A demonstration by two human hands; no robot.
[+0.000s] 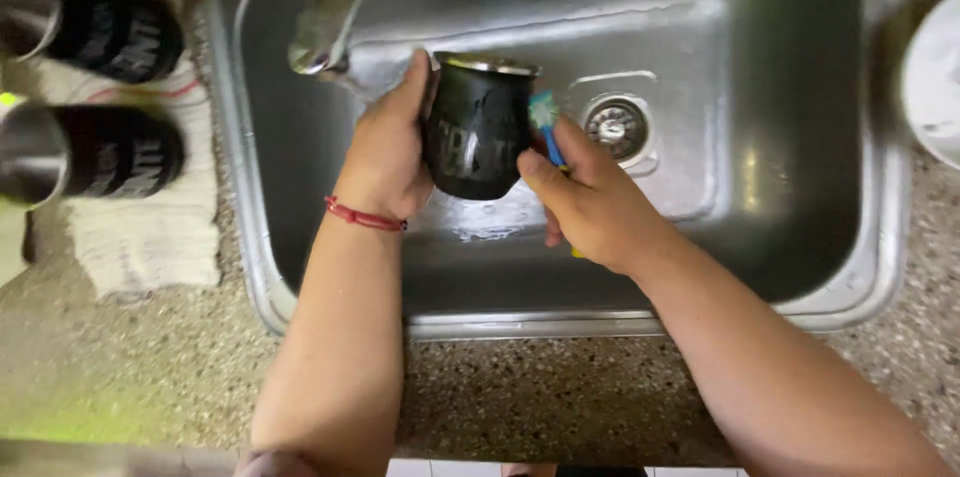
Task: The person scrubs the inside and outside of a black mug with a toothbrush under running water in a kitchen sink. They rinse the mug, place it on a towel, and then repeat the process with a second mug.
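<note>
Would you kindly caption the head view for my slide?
Over a steel sink, the left hand holds a black cup; the right hand holds a brush.

Two bare forearms, no sleeves, thin red cord bracelet [364, 216] on left wrist

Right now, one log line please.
left hand: holds black cup | right hand: brush on cup | over sink

The cup [478, 132] is black and round at the bottom, with a shiny silver rim on top and pale letters on its side. It looks wet. It is held up over the sink [760, 227], tipped a little. The small brush [546, 127] is blue with pale bristles and touches the cup's side, near the sink's drain.
</note>
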